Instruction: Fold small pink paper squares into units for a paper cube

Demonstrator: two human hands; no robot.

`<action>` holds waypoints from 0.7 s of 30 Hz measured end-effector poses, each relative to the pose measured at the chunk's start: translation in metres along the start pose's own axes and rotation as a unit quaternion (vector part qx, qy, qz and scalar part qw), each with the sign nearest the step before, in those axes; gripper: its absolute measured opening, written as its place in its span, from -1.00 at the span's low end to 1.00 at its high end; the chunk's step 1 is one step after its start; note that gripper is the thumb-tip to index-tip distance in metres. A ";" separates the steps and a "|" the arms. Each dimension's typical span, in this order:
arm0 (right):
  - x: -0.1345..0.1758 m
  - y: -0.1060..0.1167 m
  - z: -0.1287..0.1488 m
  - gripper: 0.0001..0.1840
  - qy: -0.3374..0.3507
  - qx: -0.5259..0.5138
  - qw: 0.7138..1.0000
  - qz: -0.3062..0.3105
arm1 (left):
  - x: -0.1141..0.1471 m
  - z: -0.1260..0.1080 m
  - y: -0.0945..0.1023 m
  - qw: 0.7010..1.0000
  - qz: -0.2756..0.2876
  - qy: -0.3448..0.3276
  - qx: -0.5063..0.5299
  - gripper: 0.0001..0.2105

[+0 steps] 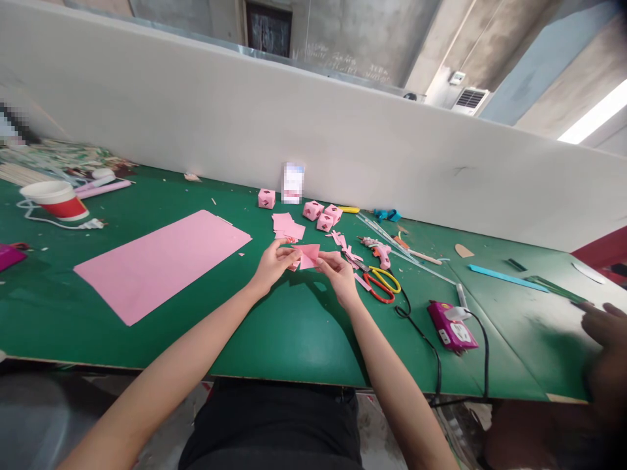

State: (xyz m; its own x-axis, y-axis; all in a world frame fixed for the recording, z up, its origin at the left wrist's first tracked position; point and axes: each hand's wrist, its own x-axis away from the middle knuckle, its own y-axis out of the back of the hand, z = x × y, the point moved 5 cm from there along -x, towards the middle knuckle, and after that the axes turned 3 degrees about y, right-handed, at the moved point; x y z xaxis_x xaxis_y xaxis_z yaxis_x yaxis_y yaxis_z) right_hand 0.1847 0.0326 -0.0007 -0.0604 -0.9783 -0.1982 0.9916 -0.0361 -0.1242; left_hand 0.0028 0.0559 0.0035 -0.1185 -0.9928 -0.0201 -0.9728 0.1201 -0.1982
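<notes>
Between my two hands, a little above the green table [294, 326], is a small folded piece of pink paper [308, 254]. The fingers of my left hand [275, 264] pinch its left side. My right hand [337, 271] grips its right edge between thumb and fingers. Just beyond my left hand lie several pink paper squares [288, 226]. Thin pink paper strips [345, 247] and scissors [382, 284] with red and yellow handles lie by my right hand. Farther back stand several pink paper cubes [313, 209] with diamond-shaped openings.
A large pink sheet [164, 264] lies at left, with a paper cup [56, 199] beyond it. To the right are a pink glue gun [379, 251], clear glue sticks [416, 254] and a purple box [451, 326] with a cable. Another person's hand [605, 324] is at far right.
</notes>
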 end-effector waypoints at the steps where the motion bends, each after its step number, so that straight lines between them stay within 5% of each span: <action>1: 0.000 -0.001 0.000 -0.54 0.004 0.008 1.000 0.009 | 0.000 0.000 0.000 1.000 -0.003 -0.002 -0.003 -0.42; 11: -0.001 -0.003 -0.008 -0.45 -0.013 0.028 1.000 0.002 | 0.002 0.001 -0.001 0.991 -0.007 -0.066 -0.115 -0.40; 21: 0.005 -0.010 -0.001 -0.53 -0.053 -0.035 0.996 0.069 | 0.002 0.003 -0.004 0.999 0.020 0.031 0.037 -0.31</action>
State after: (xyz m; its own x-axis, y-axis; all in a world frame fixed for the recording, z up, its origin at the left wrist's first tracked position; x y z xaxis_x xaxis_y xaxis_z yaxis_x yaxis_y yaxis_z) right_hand 0.1740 0.0279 -0.0011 0.0916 -0.9891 -0.1151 0.9791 0.1106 -0.1706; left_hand 0.0065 0.0530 0.0016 -0.1702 -0.9849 0.0302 -0.9499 0.1559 -0.2710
